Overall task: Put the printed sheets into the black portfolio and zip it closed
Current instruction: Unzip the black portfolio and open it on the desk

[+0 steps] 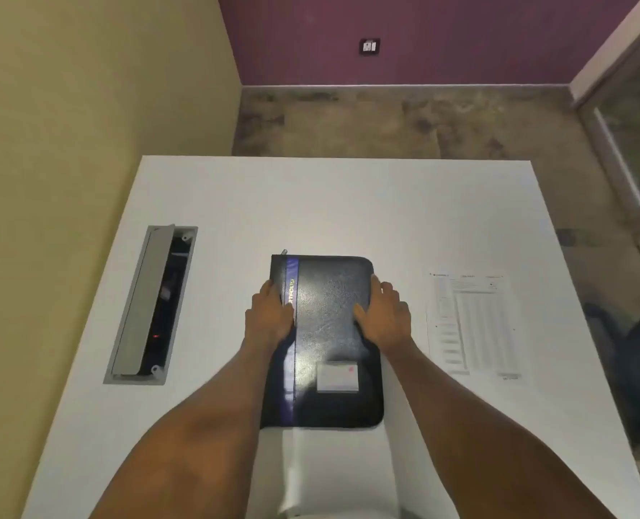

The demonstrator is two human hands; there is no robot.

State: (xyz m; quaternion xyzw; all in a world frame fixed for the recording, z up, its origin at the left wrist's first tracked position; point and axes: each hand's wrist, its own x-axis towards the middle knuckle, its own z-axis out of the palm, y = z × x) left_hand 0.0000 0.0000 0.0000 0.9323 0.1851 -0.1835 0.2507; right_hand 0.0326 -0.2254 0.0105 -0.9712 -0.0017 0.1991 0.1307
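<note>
A black portfolio [329,368] with a blue stripe near its spine and a white label lies closed in the middle of the white table [348,204]. Its zip pull [283,252] sticks out at the far left corner. My left hand [269,318] rests flat on the portfolio's left edge, over the stripe. My right hand [385,318] lies flat on its right edge, fingers spread. Neither hand holds anything. The printed sheets [473,325] lie flat on the table to the right of the portfolio, apart from it.
An open cable hatch [151,305] with a grey lid is set into the table at the left. A yellow wall runs along the left side. A dark chair [632,354] stands off the table's right edge.
</note>
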